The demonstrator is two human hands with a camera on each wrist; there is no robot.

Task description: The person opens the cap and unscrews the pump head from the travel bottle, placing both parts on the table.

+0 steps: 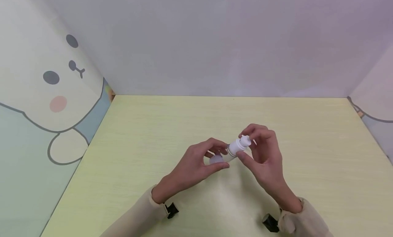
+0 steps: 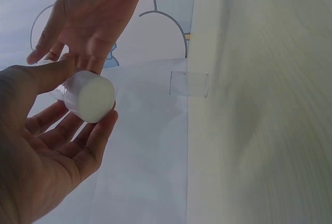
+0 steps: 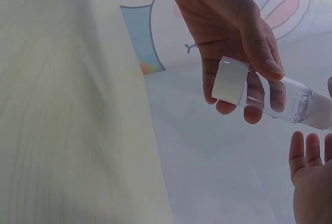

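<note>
Both left hand (image 1: 196, 162) and right hand (image 1: 267, 162) hold a clear bottle (image 1: 235, 147), the left curled near its white base (image 1: 216, 158), the right pinching its white top (image 1: 244, 141), tipped toward 2 o'clock. Beneath lies a pale tabletop (image 1: 159, 124); a cartoon face (image 1: 61, 80) marks the wall (image 1: 27, 185) at 10 o'clock.

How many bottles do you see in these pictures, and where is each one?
1. The clear bottle is held tilted above the table: the left hand grips it, and the right hand is at its white top. No second bottle shows.
</note>
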